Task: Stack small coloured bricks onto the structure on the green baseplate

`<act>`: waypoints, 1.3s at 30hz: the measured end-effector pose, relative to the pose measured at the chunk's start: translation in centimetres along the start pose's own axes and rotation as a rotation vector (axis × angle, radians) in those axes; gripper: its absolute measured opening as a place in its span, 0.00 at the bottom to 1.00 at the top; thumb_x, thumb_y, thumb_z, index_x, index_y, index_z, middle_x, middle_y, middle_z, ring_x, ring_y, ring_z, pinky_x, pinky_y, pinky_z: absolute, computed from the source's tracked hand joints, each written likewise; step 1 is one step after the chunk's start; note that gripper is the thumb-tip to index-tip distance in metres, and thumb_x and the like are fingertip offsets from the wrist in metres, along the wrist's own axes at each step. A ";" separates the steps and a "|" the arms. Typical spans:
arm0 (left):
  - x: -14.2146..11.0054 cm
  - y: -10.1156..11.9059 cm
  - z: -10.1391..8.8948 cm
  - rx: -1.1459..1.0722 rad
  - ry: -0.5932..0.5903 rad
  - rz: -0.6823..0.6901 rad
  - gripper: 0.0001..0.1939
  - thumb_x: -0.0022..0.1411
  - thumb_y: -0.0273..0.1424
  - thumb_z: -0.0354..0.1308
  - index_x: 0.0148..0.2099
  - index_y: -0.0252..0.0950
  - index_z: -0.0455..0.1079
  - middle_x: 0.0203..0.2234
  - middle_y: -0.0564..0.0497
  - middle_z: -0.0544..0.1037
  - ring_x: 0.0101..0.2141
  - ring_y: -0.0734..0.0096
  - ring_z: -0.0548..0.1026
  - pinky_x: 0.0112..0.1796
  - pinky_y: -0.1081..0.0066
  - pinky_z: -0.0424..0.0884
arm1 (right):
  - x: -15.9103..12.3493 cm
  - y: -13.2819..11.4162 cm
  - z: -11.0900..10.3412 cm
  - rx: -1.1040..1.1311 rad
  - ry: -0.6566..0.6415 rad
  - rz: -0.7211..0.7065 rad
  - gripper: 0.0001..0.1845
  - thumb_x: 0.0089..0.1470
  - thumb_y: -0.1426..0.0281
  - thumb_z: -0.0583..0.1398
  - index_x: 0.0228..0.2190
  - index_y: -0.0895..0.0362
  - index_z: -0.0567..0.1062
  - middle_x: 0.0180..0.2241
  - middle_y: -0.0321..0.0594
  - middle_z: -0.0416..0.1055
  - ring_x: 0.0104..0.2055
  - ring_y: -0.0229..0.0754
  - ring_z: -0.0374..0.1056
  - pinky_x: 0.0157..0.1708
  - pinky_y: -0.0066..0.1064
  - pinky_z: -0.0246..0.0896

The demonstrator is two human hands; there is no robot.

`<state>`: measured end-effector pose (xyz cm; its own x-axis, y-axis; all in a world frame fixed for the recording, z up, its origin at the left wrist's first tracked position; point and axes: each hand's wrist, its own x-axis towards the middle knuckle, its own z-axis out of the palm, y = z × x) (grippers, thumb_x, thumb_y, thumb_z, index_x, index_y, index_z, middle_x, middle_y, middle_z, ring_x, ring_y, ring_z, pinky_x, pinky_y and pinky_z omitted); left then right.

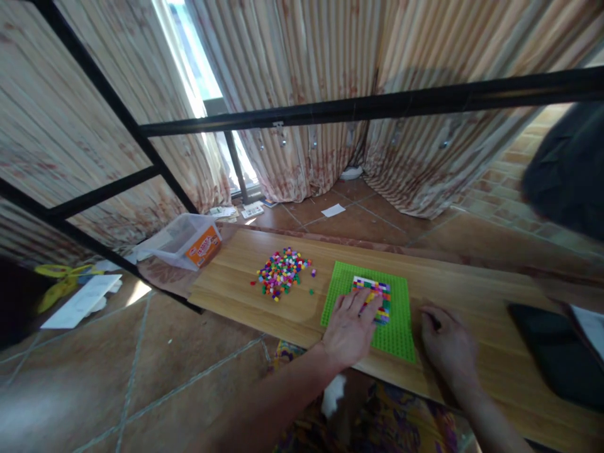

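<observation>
A green studded baseplate (340, 286) lies on the wooden table. Near its middle sits a multicoloured block of small bricks (384, 299), set in rows with a white strip along the far edge. My left hand (352, 327) lies over the near-left part of this block, fingers stretched out and resting on it, hiding some of the bricks. To the right of the baseplate, my right hand (448, 346) rests on the tabletop with curled fingers; I see nothing in it. Left of the baseplate is a loose pile of small coloured bricks (283, 270).
A clear plastic box (177, 251) with an orange label stands beyond the left end of the table (236, 258). At the right lies a dark flat object (557, 352). A black metal rail (330, 113) crosses in front of striped curtains (292, 56).
</observation>
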<state>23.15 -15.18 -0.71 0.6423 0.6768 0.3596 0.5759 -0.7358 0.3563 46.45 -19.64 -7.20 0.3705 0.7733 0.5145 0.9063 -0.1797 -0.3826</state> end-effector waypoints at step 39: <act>-1.3 -8.9 -5.8 -1.440 0.439 -0.902 0.18 0.43 0.32 0.71 0.38 0.34 0.73 0.30 0.52 0.79 0.30 0.75 0.78 0.34 0.76 0.68 | 0.0 0.2 0.2 -0.029 0.037 -0.027 0.16 0.58 0.64 0.54 0.34 0.58 0.78 0.35 0.46 0.76 0.37 0.47 0.71 0.39 0.37 0.66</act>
<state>14.27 -9.37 0.65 0.0913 0.9602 -0.2639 -0.3795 0.2786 0.8823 46.58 -19.61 -7.41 0.3526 0.7553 0.5524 0.9214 -0.1773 -0.3458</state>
